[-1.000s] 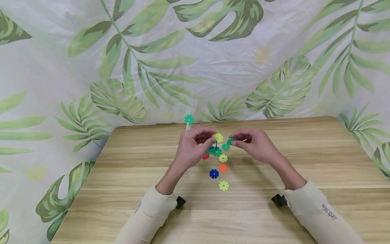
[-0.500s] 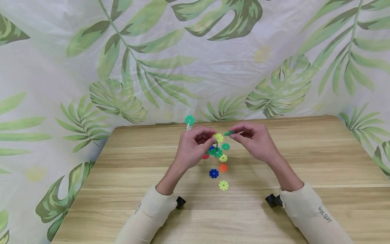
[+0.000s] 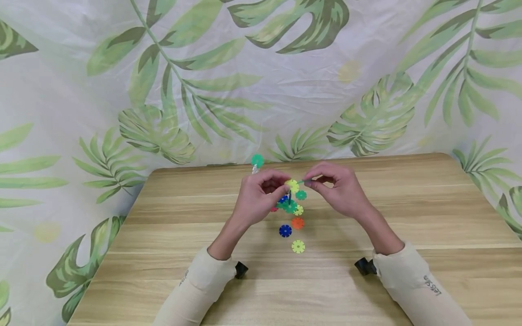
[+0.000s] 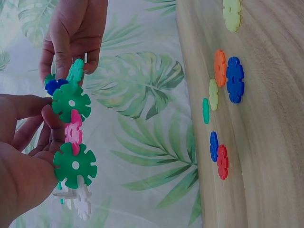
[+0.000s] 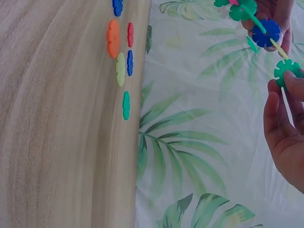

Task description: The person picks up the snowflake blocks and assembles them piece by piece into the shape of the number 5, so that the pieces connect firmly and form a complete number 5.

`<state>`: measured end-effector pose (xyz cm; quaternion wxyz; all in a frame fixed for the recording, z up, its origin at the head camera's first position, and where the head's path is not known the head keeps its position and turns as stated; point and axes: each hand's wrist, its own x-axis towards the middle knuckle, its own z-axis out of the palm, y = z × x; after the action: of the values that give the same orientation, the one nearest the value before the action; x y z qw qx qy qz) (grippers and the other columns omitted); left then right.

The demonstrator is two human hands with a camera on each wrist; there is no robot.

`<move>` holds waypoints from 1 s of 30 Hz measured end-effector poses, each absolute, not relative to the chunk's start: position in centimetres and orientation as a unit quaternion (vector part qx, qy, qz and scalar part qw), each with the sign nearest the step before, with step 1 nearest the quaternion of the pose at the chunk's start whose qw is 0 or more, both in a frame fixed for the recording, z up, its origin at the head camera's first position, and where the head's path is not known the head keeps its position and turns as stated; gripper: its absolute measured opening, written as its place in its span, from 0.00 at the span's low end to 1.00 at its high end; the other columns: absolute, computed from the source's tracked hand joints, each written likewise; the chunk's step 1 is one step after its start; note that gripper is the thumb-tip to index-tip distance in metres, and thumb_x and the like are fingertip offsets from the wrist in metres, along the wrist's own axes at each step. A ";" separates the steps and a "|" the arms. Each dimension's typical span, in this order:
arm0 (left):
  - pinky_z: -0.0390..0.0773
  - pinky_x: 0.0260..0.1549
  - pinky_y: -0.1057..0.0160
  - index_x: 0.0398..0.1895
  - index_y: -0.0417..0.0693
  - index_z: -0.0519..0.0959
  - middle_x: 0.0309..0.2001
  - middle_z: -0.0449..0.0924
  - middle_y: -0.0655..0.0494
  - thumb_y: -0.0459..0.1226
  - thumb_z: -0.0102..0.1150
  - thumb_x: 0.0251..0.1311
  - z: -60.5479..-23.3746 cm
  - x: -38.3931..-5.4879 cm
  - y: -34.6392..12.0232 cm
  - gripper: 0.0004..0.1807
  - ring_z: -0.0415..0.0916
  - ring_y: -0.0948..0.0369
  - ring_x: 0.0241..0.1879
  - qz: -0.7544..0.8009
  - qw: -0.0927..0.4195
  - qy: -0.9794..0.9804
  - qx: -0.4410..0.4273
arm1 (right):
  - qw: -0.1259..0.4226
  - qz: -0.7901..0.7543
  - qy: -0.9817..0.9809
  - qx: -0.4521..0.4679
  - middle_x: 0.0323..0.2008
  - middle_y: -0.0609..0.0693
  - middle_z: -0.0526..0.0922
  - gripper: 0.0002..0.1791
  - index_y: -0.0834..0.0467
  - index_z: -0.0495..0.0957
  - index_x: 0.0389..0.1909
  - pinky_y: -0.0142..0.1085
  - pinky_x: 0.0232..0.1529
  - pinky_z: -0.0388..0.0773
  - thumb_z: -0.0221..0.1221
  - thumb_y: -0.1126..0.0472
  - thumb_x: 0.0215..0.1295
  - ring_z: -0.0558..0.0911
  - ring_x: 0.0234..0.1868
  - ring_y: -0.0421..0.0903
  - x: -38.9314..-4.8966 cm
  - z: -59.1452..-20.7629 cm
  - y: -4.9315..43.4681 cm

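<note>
Notched plastic snowflake discs are linked into a chain, with a pink disc (image 4: 73, 132), green discs and white discs (image 4: 81, 202) in the left wrist view. My left hand (image 3: 259, 195) pinches this chain near its yellow disc (image 3: 292, 185). A blue disc (image 5: 266, 33) joins the yellow one in the right wrist view. Between thumb and fingertips, my right hand (image 3: 340, 191) holds a green disc (image 5: 286, 71). It is edge-on in the head view and meets the yellow disc's edge; whether their slots interlock I cannot tell. My fingers hide part of the chain.
Loose discs lie on the wooden table (image 3: 183, 271) below the hands: yellow (image 3: 298, 246), blue (image 3: 285, 231), orange (image 3: 297, 222), green (image 3: 301, 195), and red (image 3: 274, 209) partly behind the left hand. A leaf-patterned cloth (image 3: 302, 104) hangs behind the table's far edge.
My right hand has moved left and slightly up, turning its green disc edge-on and bringing it against the yellow disc. The left hand has stayed nearly still; the chain's far end shifted slightly right.
</note>
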<state>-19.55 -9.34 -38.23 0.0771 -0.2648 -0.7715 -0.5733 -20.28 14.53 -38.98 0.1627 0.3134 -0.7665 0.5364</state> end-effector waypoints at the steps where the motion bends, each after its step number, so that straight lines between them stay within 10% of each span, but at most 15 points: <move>1: 0.88 0.36 0.68 0.48 0.37 0.89 0.39 0.90 0.42 0.27 0.70 0.66 -38.2 -19.6 -9.3 0.08 0.89 0.46 0.35 -0.572 0.076 -0.773 -0.264 | 0.163 0.536 -0.767 0.313 0.38 0.53 0.90 0.09 0.63 0.90 0.39 0.27 0.45 0.87 0.71 0.78 0.63 0.87 0.40 0.35 -20.3 -39.0 14.6; 15: 0.87 0.32 0.68 0.47 0.38 0.89 0.39 0.90 0.43 0.27 0.70 0.67 -38.1 -19.5 -9.4 0.08 0.86 0.63 0.31 -0.563 0.062 -0.783 -0.257 | 0.163 0.535 -0.764 0.323 0.38 0.51 0.91 0.12 0.58 0.90 0.38 0.28 0.45 0.87 0.70 0.78 0.63 0.87 0.40 0.36 -20.2 -39.0 14.4; 30: 0.80 0.23 0.70 0.42 0.37 0.89 0.34 0.90 0.42 0.26 0.71 0.64 -38.0 -19.0 -9.0 0.05 0.84 0.56 0.26 -0.592 0.039 -0.769 -0.238 | 0.233 0.554 -0.702 0.382 0.32 0.57 0.90 0.18 0.61 0.89 0.31 0.27 0.41 0.87 0.66 0.87 0.57 0.87 0.37 0.35 -20.8 -39.9 13.9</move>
<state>-19.04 -9.02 -37.95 0.0392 -0.2383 -0.7691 -0.5917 -20.75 13.90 -39.87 0.2326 0.3816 -0.7025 0.5539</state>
